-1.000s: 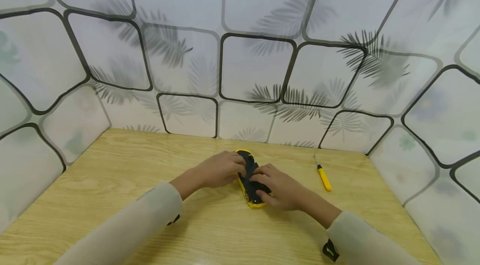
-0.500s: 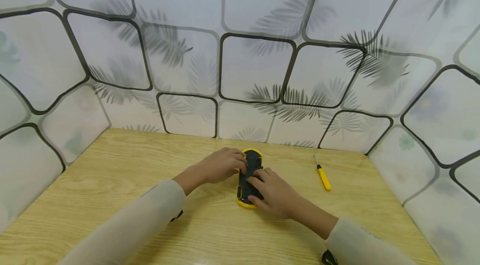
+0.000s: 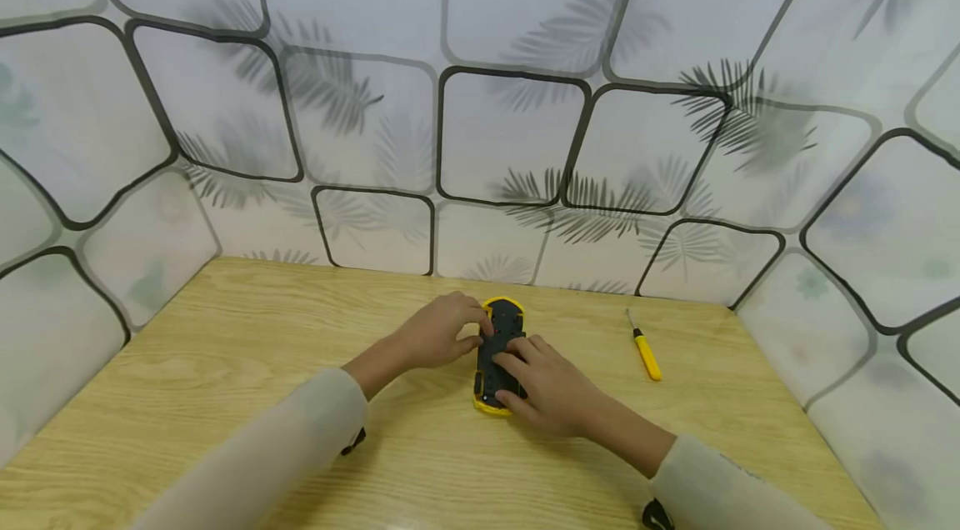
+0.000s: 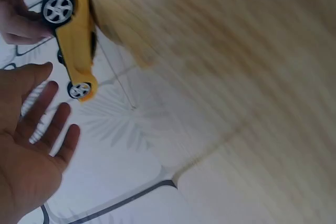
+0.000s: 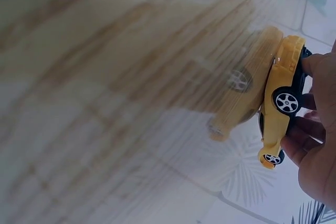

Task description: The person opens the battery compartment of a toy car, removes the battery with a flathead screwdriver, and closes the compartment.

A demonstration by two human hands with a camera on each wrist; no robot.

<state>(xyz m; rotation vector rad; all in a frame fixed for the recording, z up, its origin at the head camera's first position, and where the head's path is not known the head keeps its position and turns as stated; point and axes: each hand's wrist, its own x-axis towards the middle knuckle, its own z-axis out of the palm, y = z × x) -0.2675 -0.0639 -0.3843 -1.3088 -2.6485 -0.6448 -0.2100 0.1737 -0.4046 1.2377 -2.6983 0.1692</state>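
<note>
A yellow toy car (image 3: 504, 313) lies upside down on the table, its black underside facing up and its wheels showing in both wrist views. My right hand (image 3: 551, 388) holds the car with bent fingers and thumb on the underside; in the right wrist view the fingers (image 5: 302, 140) sit near one end and the thumb nearer the other. Close to the car's left edge is my left hand (image 3: 444, 334). Its fingers are spread and loosely bent, and the left wrist view shows this hand (image 4: 31, 145) apart from the car (image 4: 77, 40).
A screwdriver (image 3: 647, 355) with a yellow handle lies to the right of the car. The wood-patterned table (image 3: 285, 322) is bounded at the back and sides by patterned walls (image 3: 510, 138).
The car turned from slanted to nearly straight, lengthwise away from me, between the two earlier frames. My left hand's fingers have since spread apart. The right hand stays on the car.
</note>
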